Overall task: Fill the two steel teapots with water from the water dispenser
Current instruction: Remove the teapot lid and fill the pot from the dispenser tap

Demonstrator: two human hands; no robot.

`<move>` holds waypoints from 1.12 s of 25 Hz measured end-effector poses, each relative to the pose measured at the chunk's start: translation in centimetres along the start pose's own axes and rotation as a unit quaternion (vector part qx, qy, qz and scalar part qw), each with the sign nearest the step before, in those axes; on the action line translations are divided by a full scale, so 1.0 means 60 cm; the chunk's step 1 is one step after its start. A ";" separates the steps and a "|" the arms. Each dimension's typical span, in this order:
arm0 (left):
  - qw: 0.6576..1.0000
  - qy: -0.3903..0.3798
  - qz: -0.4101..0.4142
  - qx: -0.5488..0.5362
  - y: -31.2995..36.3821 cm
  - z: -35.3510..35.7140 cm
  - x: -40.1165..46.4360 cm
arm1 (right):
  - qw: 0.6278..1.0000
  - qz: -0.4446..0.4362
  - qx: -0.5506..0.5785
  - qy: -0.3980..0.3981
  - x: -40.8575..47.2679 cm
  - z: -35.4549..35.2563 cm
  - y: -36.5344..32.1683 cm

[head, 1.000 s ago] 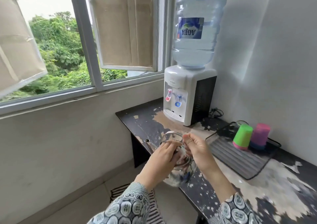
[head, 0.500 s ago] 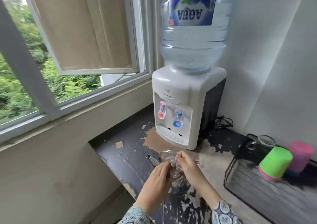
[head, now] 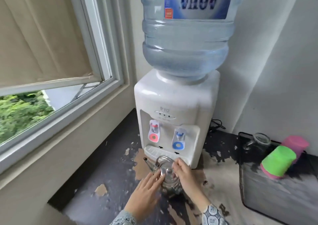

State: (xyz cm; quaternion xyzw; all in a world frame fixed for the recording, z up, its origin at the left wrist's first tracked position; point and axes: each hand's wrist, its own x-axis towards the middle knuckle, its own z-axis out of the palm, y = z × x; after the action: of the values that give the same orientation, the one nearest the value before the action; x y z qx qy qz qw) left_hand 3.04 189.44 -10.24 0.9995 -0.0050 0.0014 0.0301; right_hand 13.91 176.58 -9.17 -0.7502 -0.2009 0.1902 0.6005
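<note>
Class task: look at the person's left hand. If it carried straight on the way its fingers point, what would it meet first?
The left hand points at the steel teapot; its fingertips seem to be already at the lid.

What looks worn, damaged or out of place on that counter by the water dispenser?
The dark counter top is badly peeled: bare tan patches show in front of the water dispenser and around the steel teapot. No spilled water shows. The green cup and pink cup stand upside down.

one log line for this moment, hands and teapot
phase: pre-fill | left hand: on teapot lid | right hand: at handle side | teapot: on table, below dispenser, lid on | taps: untouched
</note>
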 end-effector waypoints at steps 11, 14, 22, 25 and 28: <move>0.929 0.047 0.007 -0.366 -0.075 0.050 -0.012 | 0.950 -0.114 -0.280 0.073 -0.038 0.039 0.030; 0.887 0.173 -0.067 -0.423 -0.097 0.044 -0.013 | 0.899 -0.165 -0.399 0.072 -0.051 0.050 0.045; 0.946 0.002 0.096 -0.309 -0.080 0.007 0.084 | 0.897 -0.139 -0.410 0.085 -0.071 0.078 0.066; 0.964 -0.086 0.092 -0.235 -0.080 0.033 0.094 | 0.901 -0.185 -0.371 0.132 -0.060 0.067 0.058; 0.967 -0.108 0.092 -0.214 -0.083 0.049 0.092 | 0.885 -0.108 -0.397 0.218 -0.021 0.055 0.030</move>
State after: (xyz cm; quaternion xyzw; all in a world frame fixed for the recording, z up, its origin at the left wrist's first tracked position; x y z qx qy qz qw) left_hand 8.60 194.19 -13.46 0.9593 -0.1006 -0.1050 0.2420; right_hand 11.25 178.26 -11.55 -0.9220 -0.2035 -0.1405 0.2980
